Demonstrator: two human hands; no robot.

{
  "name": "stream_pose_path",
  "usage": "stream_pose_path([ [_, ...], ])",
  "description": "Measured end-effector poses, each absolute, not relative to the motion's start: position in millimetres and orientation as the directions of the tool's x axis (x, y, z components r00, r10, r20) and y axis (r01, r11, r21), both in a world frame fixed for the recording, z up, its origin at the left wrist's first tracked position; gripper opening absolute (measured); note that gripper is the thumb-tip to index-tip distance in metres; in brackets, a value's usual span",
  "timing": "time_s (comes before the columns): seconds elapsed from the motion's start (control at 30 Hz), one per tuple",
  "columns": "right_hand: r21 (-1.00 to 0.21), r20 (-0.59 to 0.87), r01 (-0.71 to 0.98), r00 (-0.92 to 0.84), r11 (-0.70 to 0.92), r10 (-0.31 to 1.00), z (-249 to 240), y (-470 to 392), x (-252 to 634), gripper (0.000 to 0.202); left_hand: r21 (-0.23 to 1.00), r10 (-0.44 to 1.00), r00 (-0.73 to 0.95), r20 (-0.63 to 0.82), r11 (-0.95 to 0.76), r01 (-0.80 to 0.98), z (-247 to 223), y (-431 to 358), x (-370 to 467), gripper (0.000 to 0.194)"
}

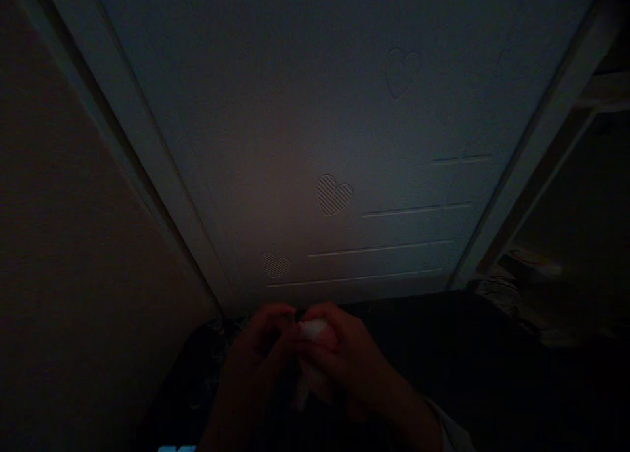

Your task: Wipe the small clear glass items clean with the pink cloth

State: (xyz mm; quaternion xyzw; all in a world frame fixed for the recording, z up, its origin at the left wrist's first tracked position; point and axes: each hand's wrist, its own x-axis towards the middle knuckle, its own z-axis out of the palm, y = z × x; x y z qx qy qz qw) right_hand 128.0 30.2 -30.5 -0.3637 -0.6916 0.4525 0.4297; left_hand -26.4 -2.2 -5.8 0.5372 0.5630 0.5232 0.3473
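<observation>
The view is very dark. A small pink and white item (pixel 322 334), soft-looking, is between my hands at the bottom centre. My right hand (pixel 347 350) has its fingers curled round it. Close against it on the left, my left hand (pixel 266 347) is bent with its fingertips touching the item's near edge. Below the hands a pale, loose part (pixel 302 393) hangs down; its details are too dim to make out.
A pale door-like panel (pixel 295 130) with embossed hearts and lines stands ahead, framed on both sides. A brownish wall (pixel 73 242) is at left. Dim shelving with pale items (pixel 534 265) is at right. A dark surface (pixel 418 334) lies below.
</observation>
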Motion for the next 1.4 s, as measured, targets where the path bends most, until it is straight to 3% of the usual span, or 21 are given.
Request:
stream_pose_path([
  [0.13, -0.904, 0.279, 0.211, -0.367, 0.372, 0.887, -28.5, 32.1, 129.5, 0.008, 0.943, 0.97, -0.154, 0.187, -0.134, 0.303, -9.0, -0.4, -27.9, 0.018],
  [0.3, -0.843, 0.338, 0.3, -0.35, 0.446, 0.874, -28.1, 33.7, 126.4, 0.012, 0.919, 0.968, -0.134, 0.213, -0.152, 0.365, -11.5, 1.0, -29.9, 0.017],
  [0.7, -0.869, 0.274, 0.323, -0.319, 0.376, 0.907, -24.5, 32.4, 125.9, 0.01, 0.881, 0.958, -0.128, 0.257, -0.177, 0.438, -9.5, 1.0, -30.0, 0.016],
  [0.93, -0.935, 0.22, 0.184, -0.367, 0.302, 0.904, -24.5, 30.0, 130.1, 0.012, 0.92, 0.959, -0.198, 0.203, -0.118, 0.373, -6.8, -3.0, -28.7, 0.016],
  [1.17, -0.96, 0.258, 0.002, -0.392, 0.281, 0.883, -21.1, 26.0, 140.8, 0.036, 0.982, 0.957, -0.26, 0.125, -0.081, 0.173, -1.8, -4.7, -23.7, 0.019],
  [1.4, -0.946, 0.304, -0.017, -0.393, 0.324, 0.868, -23.2, 23.9, 141.5, 0.037, 0.986, 0.961, -0.256, 0.108, -0.071, 0.15, -0.6, -6.6, -27.7, 0.02],
])
